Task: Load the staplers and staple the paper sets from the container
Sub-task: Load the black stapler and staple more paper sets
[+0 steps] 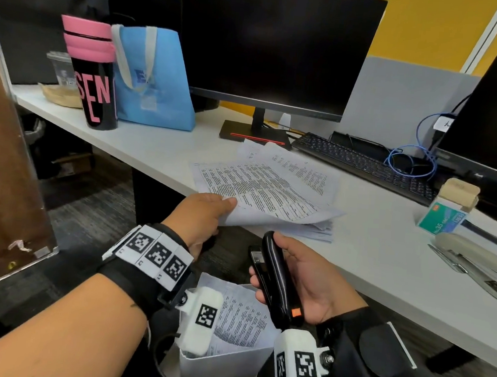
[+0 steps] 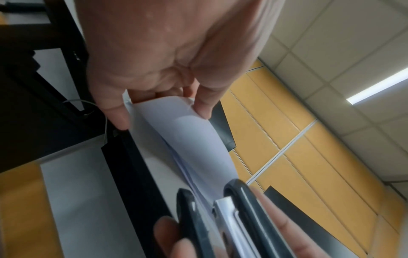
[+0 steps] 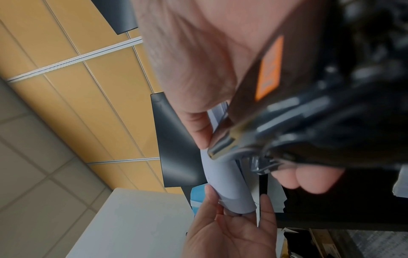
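A set of printed papers (image 1: 264, 192) lies on the white desk (image 1: 370, 251) and overhangs its front edge. My left hand (image 1: 206, 212) pinches its near left corner, thumb on top, so the sheets (image 2: 185, 132) bend. My right hand (image 1: 302, 279) grips a black stapler (image 1: 274, 279) just below the desk edge, its nose pointing up toward the papers' near edge. The stapler (image 2: 232, 218) shows a metal magazine, and the sheets (image 3: 227, 185) curl past its nose (image 3: 223, 144). A white container (image 1: 227, 362) with more printed papers stands below my hands.
A beige stapler (image 1: 473, 259) lies at the desk's right, beside a green staple box (image 1: 441, 218). A keyboard (image 1: 365, 164), two monitors (image 1: 270, 44), a blue bag (image 1: 154, 79) and a pink-lidded black tumbler (image 1: 95, 75) stand further back.
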`<action>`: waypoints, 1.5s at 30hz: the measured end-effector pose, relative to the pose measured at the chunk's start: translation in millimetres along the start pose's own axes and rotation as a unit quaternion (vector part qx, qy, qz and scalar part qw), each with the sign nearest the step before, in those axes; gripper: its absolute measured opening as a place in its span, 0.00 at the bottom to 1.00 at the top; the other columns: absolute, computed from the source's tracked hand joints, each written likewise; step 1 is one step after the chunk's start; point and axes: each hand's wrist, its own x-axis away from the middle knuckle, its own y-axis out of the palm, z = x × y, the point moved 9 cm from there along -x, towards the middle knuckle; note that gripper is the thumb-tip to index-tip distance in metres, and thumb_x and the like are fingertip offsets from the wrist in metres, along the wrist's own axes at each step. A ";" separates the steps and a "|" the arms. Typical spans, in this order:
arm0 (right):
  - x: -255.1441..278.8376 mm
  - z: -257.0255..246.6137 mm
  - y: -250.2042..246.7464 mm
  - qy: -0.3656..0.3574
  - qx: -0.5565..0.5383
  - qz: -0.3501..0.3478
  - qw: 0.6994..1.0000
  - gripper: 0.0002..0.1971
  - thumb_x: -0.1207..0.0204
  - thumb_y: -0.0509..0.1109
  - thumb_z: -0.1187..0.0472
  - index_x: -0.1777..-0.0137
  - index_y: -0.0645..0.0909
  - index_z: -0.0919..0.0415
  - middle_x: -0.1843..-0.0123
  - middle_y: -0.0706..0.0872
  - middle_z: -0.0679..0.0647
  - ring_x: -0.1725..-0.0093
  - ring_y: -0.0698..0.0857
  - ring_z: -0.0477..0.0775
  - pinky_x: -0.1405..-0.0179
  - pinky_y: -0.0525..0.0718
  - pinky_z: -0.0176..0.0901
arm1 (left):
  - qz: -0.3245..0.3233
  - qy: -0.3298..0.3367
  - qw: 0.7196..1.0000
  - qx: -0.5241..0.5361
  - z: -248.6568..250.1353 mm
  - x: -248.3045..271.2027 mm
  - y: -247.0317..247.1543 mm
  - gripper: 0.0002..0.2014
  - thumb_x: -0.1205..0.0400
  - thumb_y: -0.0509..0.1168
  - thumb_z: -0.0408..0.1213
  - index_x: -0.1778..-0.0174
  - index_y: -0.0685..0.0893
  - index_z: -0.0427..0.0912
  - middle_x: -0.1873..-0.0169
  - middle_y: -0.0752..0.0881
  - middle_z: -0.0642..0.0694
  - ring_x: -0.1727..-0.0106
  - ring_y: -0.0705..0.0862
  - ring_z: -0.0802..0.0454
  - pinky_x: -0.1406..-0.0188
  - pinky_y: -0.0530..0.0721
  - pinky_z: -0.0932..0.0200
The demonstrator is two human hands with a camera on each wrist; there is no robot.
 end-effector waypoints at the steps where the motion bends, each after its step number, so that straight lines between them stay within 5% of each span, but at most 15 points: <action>1: 0.0 0.2 0.3 0.000 0.001 0.000 1.000 0.27 0.27 0.68 0.42 0.48 0.84 0.69 0.59 0.87 0.64 0.64 0.87 0.57 0.63 0.88 0.47 | -0.002 -0.002 1.000 0.000 -0.7 -1.4 -0.3 0.08 0.18 0.69 0.40 0.53 0.80 0.40 0.55 0.77 0.43 0.52 0.75 0.46 0.49 0.72 0.49; 8: 0.5 -0.8 2.3 -0.005 0.009 -0.003 1.000 0.28 0.32 0.69 0.42 0.49 0.84 0.69 0.59 0.87 0.64 0.63 0.87 0.58 0.61 0.87 0.48 | -0.024 0.041 0.999 -0.007 6.7 8.0 5.5 0.20 0.27 0.73 0.54 0.55 0.86 0.37 0.56 0.84 0.38 0.53 0.81 0.44 0.48 0.77 0.50; 10: 1.3 -2.1 2.1 -0.010 0.006 -0.006 1.000 0.26 0.28 0.68 0.43 0.49 0.84 0.69 0.59 0.87 0.64 0.63 0.87 0.57 0.62 0.87 0.48 | 0.027 0.110 0.993 -0.026 18.5 16.1 -4.5 0.17 0.34 0.71 0.62 0.62 0.87 0.52 0.57 0.86 0.38 0.55 0.84 0.42 0.47 0.82 0.45; 12: 2.5 -3.8 2.3 -0.017 0.003 -0.011 1.000 0.25 0.26 0.67 0.43 0.49 0.84 0.69 0.59 0.87 0.64 0.62 0.87 0.57 0.63 0.87 0.47 | 0.127 0.174 0.973 -0.082 22.7 21.1 -27.7 0.19 0.33 0.67 0.68 0.57 0.86 0.59 0.50 0.87 0.43 0.48 0.86 0.46 0.42 0.85 0.43; 15: 4.0 -5.3 3.8 -0.020 -0.001 -0.016 1.000 0.24 0.28 0.68 0.44 0.52 0.85 0.68 0.59 0.86 0.64 0.62 0.86 0.58 0.63 0.87 0.47 | 0.226 0.143 0.961 -0.065 9.8 27.1 -53.2 0.25 0.26 0.63 0.68 0.62 0.79 0.47 0.60 0.84 0.47 0.58 0.84 0.49 0.53 0.85 0.50; 18: 1.7 -1.6 6.6 -0.010 0.001 -0.014 1.000 0.25 0.30 0.69 0.43 0.50 0.85 0.68 0.58 0.86 0.65 0.62 0.87 0.58 0.62 0.87 0.48 | 0.127 -0.062 0.988 -0.054 -29.6 23.1 -37.0 0.24 0.21 0.61 0.65 0.60 0.80 0.45 0.66 0.81 0.45 0.69 0.77 0.48 0.68 0.75 0.56; 20: -0.9 3.4 7.4 0.002 0.008 -0.011 1.000 0.25 0.29 0.69 0.43 0.48 0.84 0.68 0.58 0.86 0.65 0.62 0.87 0.58 0.62 0.87 0.49 | 0.042 -0.122 0.989 -0.076 -46.9 25.2 -20.0 0.24 0.20 0.63 0.62 0.52 0.86 0.42 0.65 0.83 0.44 0.73 0.76 0.52 0.71 0.72 0.59; 24: -4.4 7.5 10.3 0.007 0.025 -0.005 1.000 0.27 0.30 0.71 0.44 0.46 0.83 0.69 0.58 0.87 0.65 0.62 0.87 0.58 0.61 0.87 0.50 | 0.032 -0.058 0.996 -0.062 -38.8 21.6 -12.4 0.10 0.16 0.65 0.44 0.48 0.88 0.42 0.58 0.88 0.44 0.69 0.80 0.52 0.62 0.75 0.60; 29: -9.9 0.1 22.8 -0.014 0.004 -0.009 1.000 0.28 0.34 0.72 0.45 0.44 0.81 0.68 0.58 0.85 0.63 0.62 0.87 0.58 0.62 0.88 0.49 | -0.020 -0.025 0.999 -0.006 -27.5 29.7 3.6 0.09 0.14 0.62 0.32 0.43 0.86 0.38 0.67 0.87 0.50 0.82 0.80 0.67 0.83 0.73 0.74; 36: -15.0 0.5 27.5 -0.003 0.014 -0.004 1.000 0.25 0.24 0.69 0.46 0.44 0.81 0.71 0.60 0.86 0.63 0.63 0.87 0.57 0.64 0.88 0.49 | -0.033 -0.011 0.999 -0.015 -25.6 29.6 2.9 0.09 0.14 0.62 0.32 0.43 0.87 0.39 0.72 0.86 0.55 0.80 0.80 0.68 0.82 0.74 0.75; 40: -15.3 -1.3 30.9 -0.004 0.019 -0.003 1.000 0.22 0.23 0.68 0.46 0.47 0.82 0.69 0.62 0.86 0.62 0.63 0.87 0.57 0.63 0.88 0.49 | -0.045 -0.001 0.998 -0.044 -27.1 26.3 6.3 0.08 0.15 0.65 0.35 0.44 0.89 0.43 0.57 0.92 0.45 0.70 0.86 0.62 0.71 0.79 0.68; 45: -16.3 1.0 33.1 0.004 0.033 -0.012 0.999 0.22 0.22 0.67 0.46 0.49 0.83 0.69 0.63 0.86 0.61 0.64 0.87 0.55 0.63 0.88 0.48 | -0.037 -0.007 0.998 -0.052 -25.5 24.2 3.4 0.09 0.15 0.64 0.36 0.43 0.87 0.40 0.65 0.88 0.49 0.79 0.81 0.66 0.80 0.74 0.73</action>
